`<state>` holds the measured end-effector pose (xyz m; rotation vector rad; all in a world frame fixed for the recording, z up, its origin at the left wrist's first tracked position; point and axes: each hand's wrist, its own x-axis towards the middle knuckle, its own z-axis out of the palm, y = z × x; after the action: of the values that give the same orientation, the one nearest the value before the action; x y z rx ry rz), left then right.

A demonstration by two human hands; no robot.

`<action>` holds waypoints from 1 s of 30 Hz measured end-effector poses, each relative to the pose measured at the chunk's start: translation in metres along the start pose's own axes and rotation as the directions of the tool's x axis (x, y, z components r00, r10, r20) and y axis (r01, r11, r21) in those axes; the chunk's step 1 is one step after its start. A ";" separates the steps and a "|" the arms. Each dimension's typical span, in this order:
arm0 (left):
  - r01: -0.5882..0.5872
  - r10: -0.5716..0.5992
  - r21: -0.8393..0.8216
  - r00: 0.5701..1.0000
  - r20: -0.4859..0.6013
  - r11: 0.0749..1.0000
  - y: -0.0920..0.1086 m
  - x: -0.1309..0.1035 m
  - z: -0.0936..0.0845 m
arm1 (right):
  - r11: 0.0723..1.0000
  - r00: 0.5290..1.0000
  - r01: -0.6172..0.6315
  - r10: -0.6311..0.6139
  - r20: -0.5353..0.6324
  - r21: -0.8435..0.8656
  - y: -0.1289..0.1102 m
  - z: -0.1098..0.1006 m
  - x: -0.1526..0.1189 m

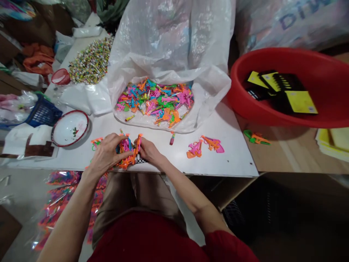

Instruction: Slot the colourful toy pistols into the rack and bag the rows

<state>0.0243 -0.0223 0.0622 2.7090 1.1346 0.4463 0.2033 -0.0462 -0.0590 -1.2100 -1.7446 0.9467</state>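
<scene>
My left hand (107, 154) curves over a cluster of small bright plastic toys (125, 160) in orange, pink and blue at the table's front edge. Thumb and fingers press on them from the left. Facing it, my right hand (148, 150) is closed at the cluster's right side, its fingertips on an upright orange plastic toy (139, 142). Beneath that hand shows part of a black card with a row of holes (141, 159). More loose toys (96, 142) lie partly hidden behind my left hand. Orange and pink toys (195, 148) rest to the right.
A large clear plastic bag (209, 87) spills mixed toys on the white table (163, 165). An enamel bowl (58, 133) and a pile of tiny tubes (92, 60) stand left. At right, a red basin (242, 98) holds black-and-yellow cards (301, 102).
</scene>
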 end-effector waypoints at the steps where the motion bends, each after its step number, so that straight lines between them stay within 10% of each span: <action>1: 0.000 0.000 -0.002 1.000 -0.002 1.000 0.000 0.000 0.001 | 0.998 0.999 0.016 -0.012 0.047 -0.067 -0.003 -0.002 0.003; 14: 0.020 -0.002 0.200 0.996 -0.092 0.980 0.009 0.010 -0.011 | 0.884 0.975 -0.059 0.150 0.162 -0.465 -0.033 -0.003 0.005; 20: -0.040 0.030 0.029 0.951 0.308 0.999 0.001 0.039 0.001 | 0.890 0.978 -0.061 0.145 0.152 -0.452 -0.026 0.003 0.000; 30: 0.022 -0.034 0.053 0.971 0.236 0.998 -0.006 0.034 0.011 | 0.886 0.980 0.000 0.093 0.178 -0.464 -0.012 0.003 0.008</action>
<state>0.0469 0.0052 0.0570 2.6942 1.1289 0.0869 0.1948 -0.0426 -0.0475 -1.5027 -2.1923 0.7115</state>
